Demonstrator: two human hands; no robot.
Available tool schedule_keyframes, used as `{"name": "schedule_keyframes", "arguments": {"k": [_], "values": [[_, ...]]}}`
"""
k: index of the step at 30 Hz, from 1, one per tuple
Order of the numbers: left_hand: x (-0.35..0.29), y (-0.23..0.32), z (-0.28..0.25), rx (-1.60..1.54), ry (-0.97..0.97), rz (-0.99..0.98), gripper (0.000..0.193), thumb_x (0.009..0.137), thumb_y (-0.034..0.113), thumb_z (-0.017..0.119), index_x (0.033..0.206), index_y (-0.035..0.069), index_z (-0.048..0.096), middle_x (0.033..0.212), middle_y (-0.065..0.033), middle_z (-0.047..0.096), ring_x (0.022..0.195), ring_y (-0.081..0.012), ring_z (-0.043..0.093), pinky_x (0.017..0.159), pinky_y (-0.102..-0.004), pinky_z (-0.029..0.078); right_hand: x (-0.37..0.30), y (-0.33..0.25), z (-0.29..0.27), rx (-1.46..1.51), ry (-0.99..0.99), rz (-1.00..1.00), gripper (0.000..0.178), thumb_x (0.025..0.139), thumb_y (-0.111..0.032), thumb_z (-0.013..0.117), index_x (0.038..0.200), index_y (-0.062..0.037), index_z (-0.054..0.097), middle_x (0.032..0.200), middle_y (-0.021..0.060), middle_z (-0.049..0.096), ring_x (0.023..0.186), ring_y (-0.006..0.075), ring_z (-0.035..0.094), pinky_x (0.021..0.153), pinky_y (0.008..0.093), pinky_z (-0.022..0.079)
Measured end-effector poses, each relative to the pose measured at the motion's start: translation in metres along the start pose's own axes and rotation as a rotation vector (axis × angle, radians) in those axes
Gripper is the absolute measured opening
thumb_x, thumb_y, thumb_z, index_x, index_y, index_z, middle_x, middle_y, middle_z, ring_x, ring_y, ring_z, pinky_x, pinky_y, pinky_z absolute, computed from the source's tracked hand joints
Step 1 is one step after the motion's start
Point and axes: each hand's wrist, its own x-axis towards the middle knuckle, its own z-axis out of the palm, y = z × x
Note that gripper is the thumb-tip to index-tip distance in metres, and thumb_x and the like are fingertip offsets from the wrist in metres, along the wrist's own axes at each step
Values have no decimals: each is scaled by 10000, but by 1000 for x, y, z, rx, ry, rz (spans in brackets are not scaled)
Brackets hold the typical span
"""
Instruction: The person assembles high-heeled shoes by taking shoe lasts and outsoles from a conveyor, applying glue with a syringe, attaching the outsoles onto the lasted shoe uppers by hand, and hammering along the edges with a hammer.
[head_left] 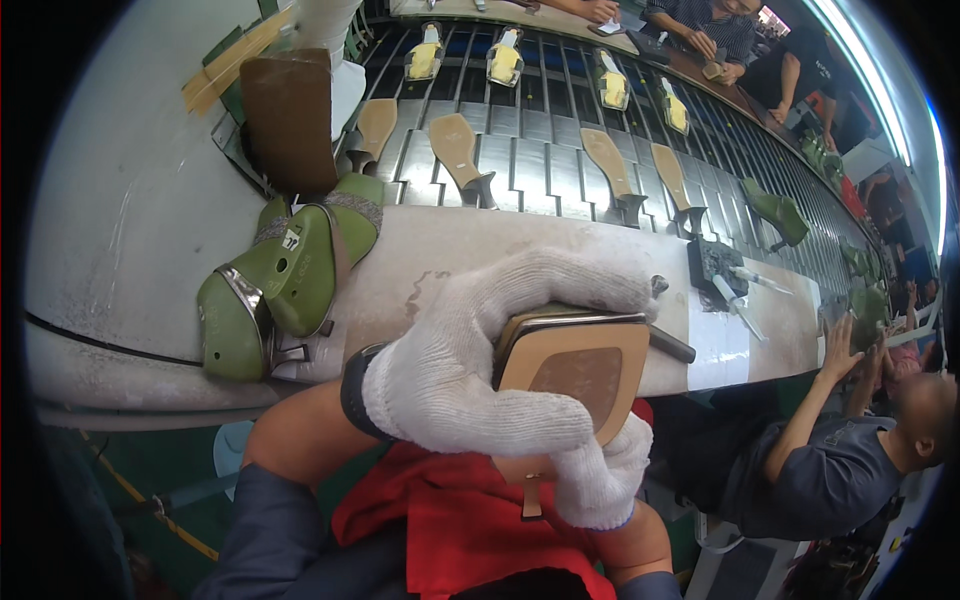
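Observation:
My left hand [470, 350], in a white knit glove, wraps round the front of a high-heeled shoe [628, 368] held sole up over my lap. Its fingers curl over the far edge and the thumb lies across the near part. The sole is tan with a browner patch, and a slim heel points toward me. My right hand [610, 475], also gloved, closes round the shoe's near part from the right; some of its fingers are hidden. Left of my hands, green shoe lasts [305, 270] fitted with strappy sandals rest on the bench [400, 285].
Beyond the bench, a metal slatted conveyor [400, 180] carries tan heeled soles [455, 147] and shoes with yellow insides [505, 62]. A black block [712, 262] with white brush-like tools [735, 300] stands right of a dark bar [672, 344]. A co-worker [840, 470] sits at right; others work across.

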Motion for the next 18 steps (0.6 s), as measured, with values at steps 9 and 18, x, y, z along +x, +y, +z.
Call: {"name": "schedule_keyframes", "arguments": {"k": [9, 18], "values": [[-1, -1, 0, 7, 19, 2, 787, 860, 248, 883, 1499, -72, 554, 1462, -299, 665, 1342, -325, 680, 1133, -461, 562, -3, 15, -1, 9, -2, -20, 271, 1055, -130, 670, 1162, 75, 811, 927, 107, 827, 818, 130, 752, 748, 318, 611], [0, 26, 11, -14, 155, -199, 621, 1044, 420, 707, 1424, -67, 641, 1446, -264, 690, 1302, -288, 699, 1167, -433, 528, -2, 13, 4, 27, -24, -98, 275, 1057, -155, 685, 1149, 76, 801, 925, 98, 821, 813, 131, 746, 747, 302, 603]]}}
